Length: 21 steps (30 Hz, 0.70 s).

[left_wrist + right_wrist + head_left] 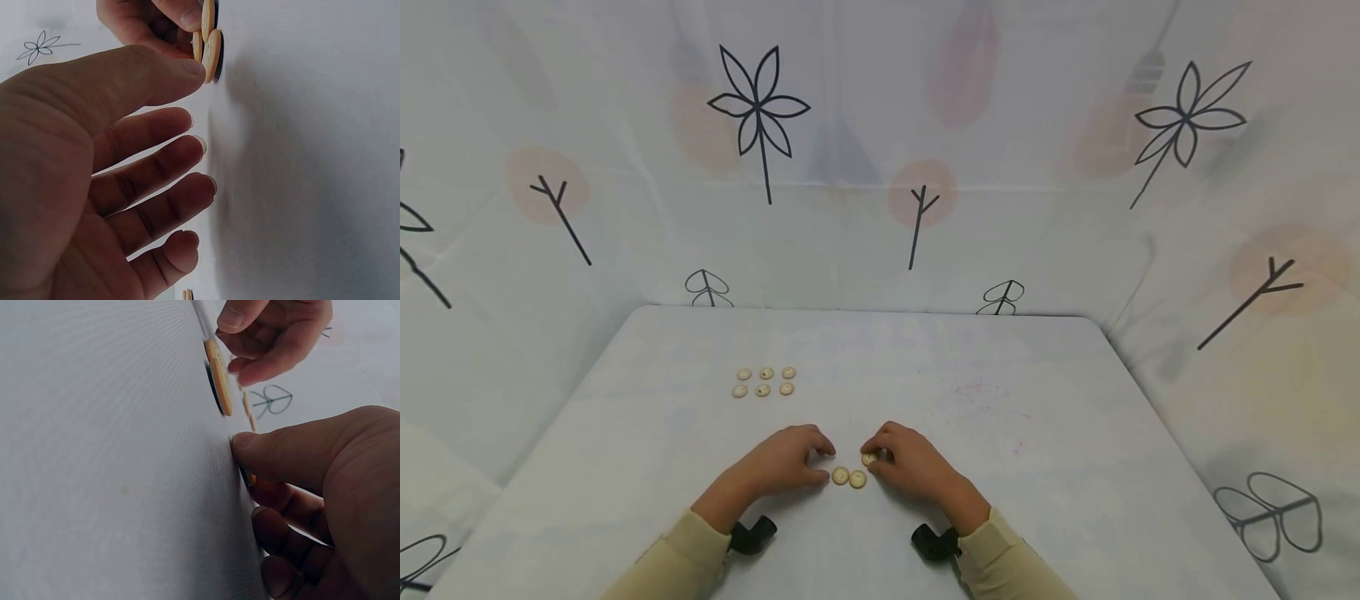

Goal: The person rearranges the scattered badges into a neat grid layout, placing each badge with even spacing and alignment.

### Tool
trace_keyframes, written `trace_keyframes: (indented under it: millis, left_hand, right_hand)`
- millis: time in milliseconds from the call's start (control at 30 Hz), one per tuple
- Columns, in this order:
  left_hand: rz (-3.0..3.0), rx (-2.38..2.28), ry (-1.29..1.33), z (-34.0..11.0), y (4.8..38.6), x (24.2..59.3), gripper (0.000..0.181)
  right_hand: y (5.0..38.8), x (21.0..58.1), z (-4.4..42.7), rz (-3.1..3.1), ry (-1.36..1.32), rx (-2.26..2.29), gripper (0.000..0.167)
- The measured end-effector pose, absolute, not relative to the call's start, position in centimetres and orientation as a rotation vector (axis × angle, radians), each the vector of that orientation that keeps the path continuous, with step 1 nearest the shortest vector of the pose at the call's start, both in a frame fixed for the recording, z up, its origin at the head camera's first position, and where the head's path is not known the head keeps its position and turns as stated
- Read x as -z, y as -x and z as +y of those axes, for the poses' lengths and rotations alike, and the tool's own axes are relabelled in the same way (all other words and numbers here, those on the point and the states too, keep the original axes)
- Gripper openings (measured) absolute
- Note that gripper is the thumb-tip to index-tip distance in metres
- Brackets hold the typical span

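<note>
Two round cream buttons (840, 476) lie side by side on the white table between the hands. Just right of them, my right hand (913, 462) holds a third button (868, 458) between thumb and forefinger, down at the tabletop. In the right wrist view this button (252, 480) is mostly hidden behind the thumb. My left hand (786, 460) is close to the left side of the pair, its thumb and fingers apart with nothing held. The left wrist view shows its thumb (169, 78) overlapping the near button (213, 55); whether they touch I cannot tell.
Farther back and to the left, several similar buttons (763, 390) lie in two short rows. Faint pinkish marks (981, 392) stain the white table (1060, 500) on the right. A patterned cloth (850, 233) hangs around the table's back and sides.
</note>
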<state>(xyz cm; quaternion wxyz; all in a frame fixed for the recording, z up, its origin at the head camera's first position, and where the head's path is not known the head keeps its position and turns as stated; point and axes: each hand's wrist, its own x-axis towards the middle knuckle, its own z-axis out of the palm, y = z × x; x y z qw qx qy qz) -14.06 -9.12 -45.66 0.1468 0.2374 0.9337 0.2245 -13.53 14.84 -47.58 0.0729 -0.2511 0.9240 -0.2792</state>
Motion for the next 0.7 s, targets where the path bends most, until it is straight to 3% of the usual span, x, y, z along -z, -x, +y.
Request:
trace_keyframes:
  millis: [700]
  left_hand:
    - [2.657, -0.564, -0.839, -7.5, 14.1, 45.8, 0.020]
  right_hand:
    - [13.5, 47.8, 15.0, 2.782, 0.843, 0.889, 0.019]
